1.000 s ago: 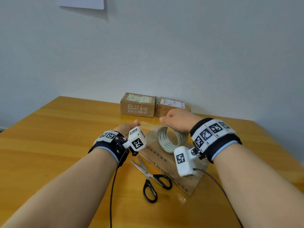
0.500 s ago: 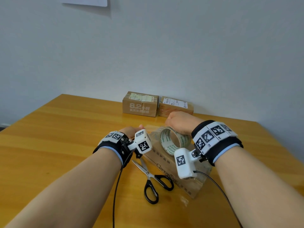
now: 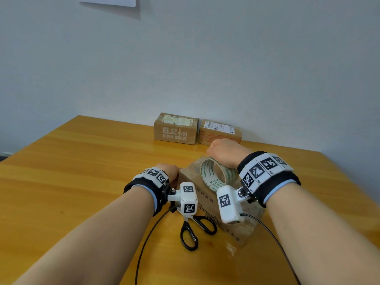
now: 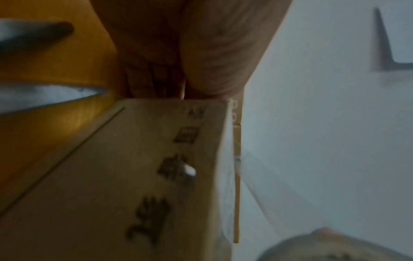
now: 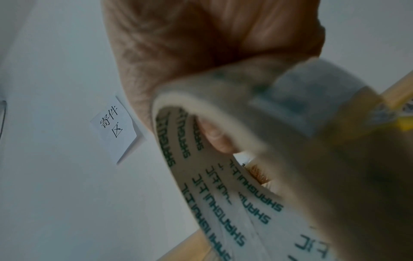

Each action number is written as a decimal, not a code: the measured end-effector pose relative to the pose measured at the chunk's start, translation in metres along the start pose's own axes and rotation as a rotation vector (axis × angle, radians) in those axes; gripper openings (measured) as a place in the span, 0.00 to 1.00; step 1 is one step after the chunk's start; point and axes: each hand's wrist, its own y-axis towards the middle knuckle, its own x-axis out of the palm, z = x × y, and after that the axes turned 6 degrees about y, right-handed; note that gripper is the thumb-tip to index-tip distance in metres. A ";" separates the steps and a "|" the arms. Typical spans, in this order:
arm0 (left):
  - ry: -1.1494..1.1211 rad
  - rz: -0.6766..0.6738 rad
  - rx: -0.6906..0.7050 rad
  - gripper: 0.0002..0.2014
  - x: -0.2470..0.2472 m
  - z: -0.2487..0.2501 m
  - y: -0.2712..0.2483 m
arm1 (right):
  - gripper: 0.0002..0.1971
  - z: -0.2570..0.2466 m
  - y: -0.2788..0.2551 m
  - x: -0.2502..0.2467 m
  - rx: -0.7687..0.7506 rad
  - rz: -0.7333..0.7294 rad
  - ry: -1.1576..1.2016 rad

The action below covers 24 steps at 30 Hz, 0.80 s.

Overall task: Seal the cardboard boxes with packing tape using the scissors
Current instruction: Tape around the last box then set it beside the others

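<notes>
Evidently the taping was only midway: the right hand [image 3: 225, 154] gripped the tape roll [image 3: 217, 175] atop the box [image 3: 236, 229] between both hands. The left hand [image 3: 169, 171] pressed the box's end, fingers hidden, while the scissors [image 3: 194, 231] lay unused below it.

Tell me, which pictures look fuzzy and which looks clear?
Head view: sharp, evenly lit; the scissors and tape roll look crisp. Left wrist view: dim and smeared; the box lettering is blurry. Right wrist view: the roll's near edge is out of focus, though its inner print reads clearly.
</notes>
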 end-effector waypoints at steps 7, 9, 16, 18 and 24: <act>-0.382 0.092 0.080 0.14 -0.017 0.004 -0.008 | 0.18 0.003 -0.002 0.002 0.020 0.003 0.013; -0.512 0.099 0.210 0.15 -0.022 0.005 -0.018 | 0.17 0.003 -0.002 0.002 0.010 0.017 -0.004; -0.324 -0.203 0.343 0.23 -0.004 0.010 -0.026 | 0.19 0.003 -0.007 0.001 0.022 0.042 0.151; -0.309 -0.144 0.337 0.27 -0.006 0.015 -0.020 | 0.23 0.009 -0.007 -0.001 0.014 0.043 0.298; -0.034 0.183 0.429 0.36 -0.018 0.031 -0.014 | 0.30 0.027 -0.001 0.006 0.032 0.059 0.733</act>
